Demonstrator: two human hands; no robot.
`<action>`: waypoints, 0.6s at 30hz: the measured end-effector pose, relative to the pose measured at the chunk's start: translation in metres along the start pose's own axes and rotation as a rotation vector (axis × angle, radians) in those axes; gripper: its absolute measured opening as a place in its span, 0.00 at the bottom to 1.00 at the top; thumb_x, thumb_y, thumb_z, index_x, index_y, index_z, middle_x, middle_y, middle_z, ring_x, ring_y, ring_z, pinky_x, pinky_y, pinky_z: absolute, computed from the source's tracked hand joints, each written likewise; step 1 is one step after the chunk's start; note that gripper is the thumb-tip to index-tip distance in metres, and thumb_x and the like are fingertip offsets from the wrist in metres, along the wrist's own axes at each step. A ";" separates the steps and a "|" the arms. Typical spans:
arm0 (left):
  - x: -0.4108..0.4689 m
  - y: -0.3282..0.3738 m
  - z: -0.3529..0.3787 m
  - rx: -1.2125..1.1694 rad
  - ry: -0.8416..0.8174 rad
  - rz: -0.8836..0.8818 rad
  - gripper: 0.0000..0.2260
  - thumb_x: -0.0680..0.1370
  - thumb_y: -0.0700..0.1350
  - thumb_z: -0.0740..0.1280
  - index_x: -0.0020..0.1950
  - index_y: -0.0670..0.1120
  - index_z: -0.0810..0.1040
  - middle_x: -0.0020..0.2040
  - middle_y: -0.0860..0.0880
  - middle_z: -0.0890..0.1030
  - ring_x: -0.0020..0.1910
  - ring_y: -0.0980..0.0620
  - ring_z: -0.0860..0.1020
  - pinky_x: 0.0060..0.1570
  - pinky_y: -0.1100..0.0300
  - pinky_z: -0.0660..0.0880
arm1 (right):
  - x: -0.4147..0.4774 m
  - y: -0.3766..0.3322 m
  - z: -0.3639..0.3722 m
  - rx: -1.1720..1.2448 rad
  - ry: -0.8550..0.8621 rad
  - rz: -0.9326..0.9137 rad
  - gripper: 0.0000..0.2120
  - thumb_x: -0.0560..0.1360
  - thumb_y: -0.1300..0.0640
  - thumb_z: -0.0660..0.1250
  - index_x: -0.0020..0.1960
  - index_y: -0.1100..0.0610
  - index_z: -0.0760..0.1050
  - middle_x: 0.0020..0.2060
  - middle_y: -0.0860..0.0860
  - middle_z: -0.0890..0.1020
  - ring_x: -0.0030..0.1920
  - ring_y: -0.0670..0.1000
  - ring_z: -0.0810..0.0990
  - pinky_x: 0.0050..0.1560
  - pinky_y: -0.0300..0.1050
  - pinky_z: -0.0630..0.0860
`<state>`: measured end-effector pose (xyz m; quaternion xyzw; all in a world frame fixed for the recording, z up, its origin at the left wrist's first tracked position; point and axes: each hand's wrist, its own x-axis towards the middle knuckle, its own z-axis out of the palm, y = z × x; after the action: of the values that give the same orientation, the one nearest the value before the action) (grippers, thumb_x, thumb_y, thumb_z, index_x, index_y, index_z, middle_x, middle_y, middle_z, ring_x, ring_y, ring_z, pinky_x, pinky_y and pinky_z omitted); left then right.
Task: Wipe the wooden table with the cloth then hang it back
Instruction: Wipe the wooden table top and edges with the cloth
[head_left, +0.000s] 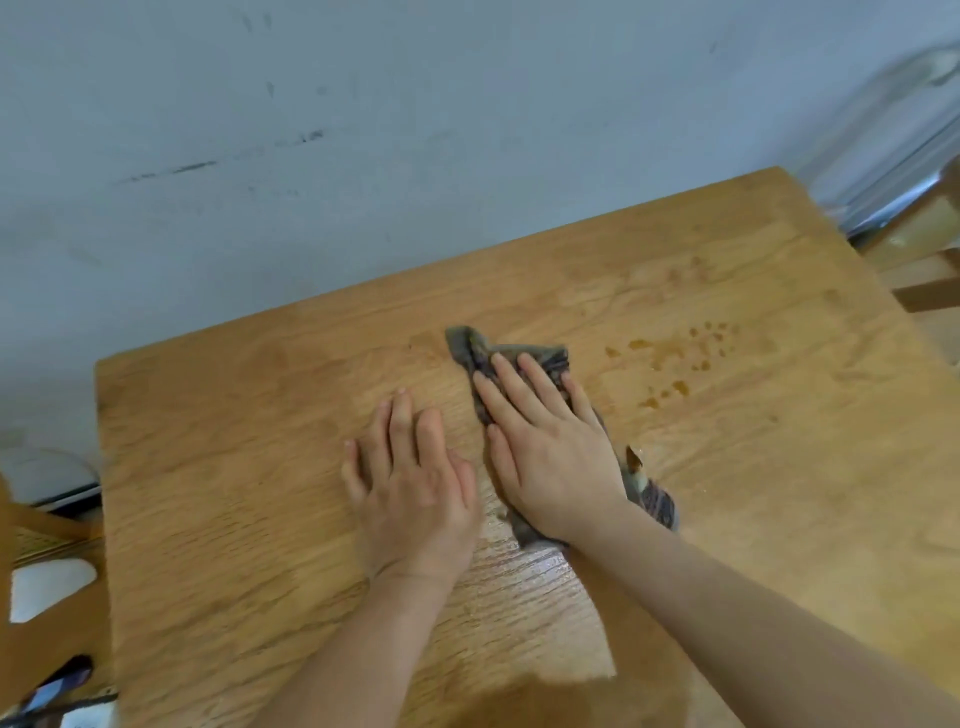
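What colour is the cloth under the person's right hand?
Dark grey-blue cloth with a faint pattern, seen in the head view.

One table (727, 519). One cloth (470, 349) on it. Two hands: the left (415, 493) and the right (550, 452), which lies flat on the cloth. About ten drops (670, 364) at two o'clock from the cloth. One chair (47, 634) at nine o'clock.

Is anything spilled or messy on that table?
Yes. Small amber droplets are scattered on the wooden table, right of the cloth under the right hand. They look unwiped.
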<state>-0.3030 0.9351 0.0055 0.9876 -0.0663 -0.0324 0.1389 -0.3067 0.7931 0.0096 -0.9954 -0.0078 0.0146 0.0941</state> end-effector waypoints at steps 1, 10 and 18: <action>0.002 0.000 0.000 0.000 0.005 -0.001 0.20 0.75 0.50 0.54 0.64 0.47 0.70 0.73 0.46 0.67 0.73 0.44 0.61 0.70 0.40 0.57 | -0.013 0.000 0.000 -0.001 -0.016 -0.050 0.24 0.81 0.47 0.49 0.76 0.50 0.63 0.76 0.49 0.64 0.77 0.52 0.59 0.74 0.58 0.57; 0.005 0.000 0.003 0.041 -0.001 0.002 0.18 0.77 0.51 0.51 0.65 0.48 0.66 0.74 0.46 0.64 0.74 0.45 0.59 0.72 0.42 0.54 | 0.131 0.032 -0.002 0.029 0.008 0.231 0.26 0.81 0.47 0.46 0.78 0.48 0.56 0.79 0.48 0.56 0.78 0.51 0.51 0.76 0.58 0.49; 0.004 0.002 0.002 0.023 0.027 -0.007 0.19 0.75 0.50 0.52 0.64 0.48 0.68 0.73 0.46 0.66 0.74 0.45 0.61 0.71 0.41 0.56 | -0.039 0.007 0.000 0.012 0.007 0.029 0.24 0.81 0.48 0.51 0.76 0.48 0.63 0.76 0.49 0.65 0.77 0.52 0.59 0.74 0.59 0.57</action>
<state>-0.2998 0.9326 0.0038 0.9896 -0.0616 -0.0190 0.1284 -0.3452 0.7856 0.0096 -0.9949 0.0073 0.0125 0.0999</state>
